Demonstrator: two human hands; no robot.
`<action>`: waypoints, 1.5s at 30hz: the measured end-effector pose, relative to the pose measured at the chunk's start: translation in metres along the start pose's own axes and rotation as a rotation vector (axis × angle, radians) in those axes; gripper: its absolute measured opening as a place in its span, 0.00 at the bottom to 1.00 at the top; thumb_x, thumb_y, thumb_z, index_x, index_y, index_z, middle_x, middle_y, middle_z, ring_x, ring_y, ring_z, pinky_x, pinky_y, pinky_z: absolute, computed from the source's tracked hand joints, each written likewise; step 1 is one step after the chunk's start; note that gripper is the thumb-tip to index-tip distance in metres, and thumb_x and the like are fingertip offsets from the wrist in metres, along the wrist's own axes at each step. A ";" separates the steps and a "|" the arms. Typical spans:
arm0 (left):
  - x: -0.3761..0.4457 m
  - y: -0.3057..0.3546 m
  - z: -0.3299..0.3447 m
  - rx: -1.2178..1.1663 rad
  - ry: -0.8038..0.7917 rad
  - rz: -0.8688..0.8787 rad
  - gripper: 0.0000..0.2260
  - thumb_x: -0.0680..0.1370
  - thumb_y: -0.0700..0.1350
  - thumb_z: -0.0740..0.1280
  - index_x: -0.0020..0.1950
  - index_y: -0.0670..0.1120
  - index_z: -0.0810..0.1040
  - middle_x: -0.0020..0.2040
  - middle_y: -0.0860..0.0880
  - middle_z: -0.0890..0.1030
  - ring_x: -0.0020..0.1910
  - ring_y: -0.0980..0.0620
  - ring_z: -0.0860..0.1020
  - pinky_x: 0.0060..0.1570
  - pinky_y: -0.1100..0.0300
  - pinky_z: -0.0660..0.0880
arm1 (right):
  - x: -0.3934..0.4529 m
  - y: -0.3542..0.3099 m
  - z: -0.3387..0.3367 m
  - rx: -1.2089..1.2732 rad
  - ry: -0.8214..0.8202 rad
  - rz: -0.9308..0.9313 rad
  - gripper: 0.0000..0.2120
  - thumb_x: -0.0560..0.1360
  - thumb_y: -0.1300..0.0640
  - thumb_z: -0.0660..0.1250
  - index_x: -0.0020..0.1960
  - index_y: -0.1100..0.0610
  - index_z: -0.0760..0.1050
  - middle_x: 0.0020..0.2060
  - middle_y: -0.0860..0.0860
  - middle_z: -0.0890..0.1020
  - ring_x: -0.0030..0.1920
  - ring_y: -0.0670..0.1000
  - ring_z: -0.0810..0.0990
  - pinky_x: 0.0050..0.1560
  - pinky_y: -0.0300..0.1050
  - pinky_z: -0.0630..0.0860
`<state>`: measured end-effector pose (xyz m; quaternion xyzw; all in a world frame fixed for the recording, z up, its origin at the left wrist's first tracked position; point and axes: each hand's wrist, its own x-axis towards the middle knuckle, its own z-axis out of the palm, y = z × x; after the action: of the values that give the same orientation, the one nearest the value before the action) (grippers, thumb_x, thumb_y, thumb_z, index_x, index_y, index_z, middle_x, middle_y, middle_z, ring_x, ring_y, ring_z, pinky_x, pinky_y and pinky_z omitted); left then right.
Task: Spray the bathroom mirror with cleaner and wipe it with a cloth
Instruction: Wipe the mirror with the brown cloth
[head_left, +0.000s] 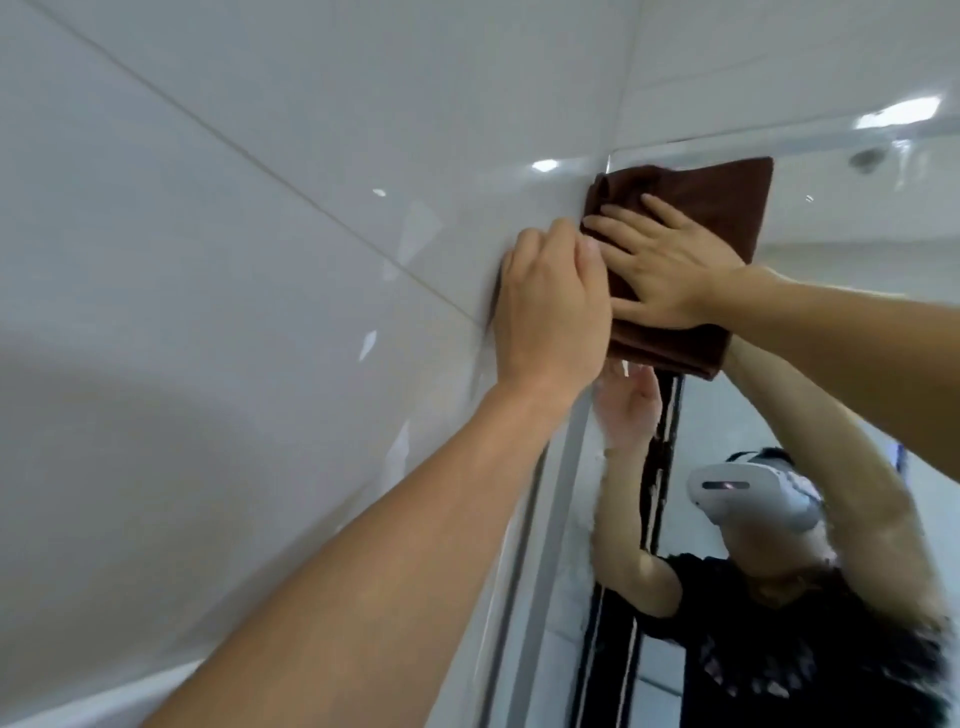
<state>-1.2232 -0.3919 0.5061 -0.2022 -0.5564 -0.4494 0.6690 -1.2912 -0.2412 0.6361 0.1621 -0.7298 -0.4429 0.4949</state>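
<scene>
Pressing flat on a brown cloth, the right hand has its fingers spread wide and straight. The cloth is folded and lies against the top left corner of the mirror, right beside the white wall tiles. The left hand is at the left edge of the cloth, where the mirror meets the wall. Its fingers are curled, and they seem to pinch the cloth's edge, but the back of the hand hides them. Both arms reach up. In the mirror you can see the person's arms, a dark shirt and a white headset.
</scene>
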 end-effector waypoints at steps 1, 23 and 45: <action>-0.005 -0.003 -0.002 0.004 -0.012 -0.003 0.09 0.83 0.41 0.57 0.43 0.45 0.69 0.45 0.44 0.76 0.47 0.46 0.73 0.47 0.54 0.68 | -0.010 -0.015 0.003 0.003 0.003 -0.008 0.42 0.75 0.29 0.38 0.81 0.53 0.51 0.80 0.52 0.57 0.80 0.54 0.52 0.79 0.59 0.46; -0.227 -0.043 -0.091 0.123 -0.445 -0.248 0.11 0.83 0.38 0.58 0.60 0.45 0.77 0.56 0.53 0.77 0.54 0.58 0.75 0.54 0.68 0.72 | -0.167 -0.117 0.018 0.173 0.043 0.084 0.41 0.76 0.30 0.50 0.80 0.54 0.57 0.79 0.53 0.62 0.79 0.56 0.57 0.78 0.64 0.47; -0.273 -0.046 -0.099 0.189 -0.446 -0.208 0.08 0.81 0.38 0.62 0.58 0.41 0.76 0.56 0.48 0.75 0.55 0.54 0.74 0.57 0.65 0.71 | -0.318 -0.385 0.044 0.477 -0.149 -0.067 0.42 0.72 0.41 0.70 0.78 0.59 0.59 0.75 0.55 0.68 0.76 0.58 0.62 0.79 0.61 0.43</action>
<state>-1.1992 -0.3888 0.2127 -0.1748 -0.7472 -0.4061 0.4962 -1.2613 -0.2183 0.1362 0.2654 -0.8423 -0.2852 0.3726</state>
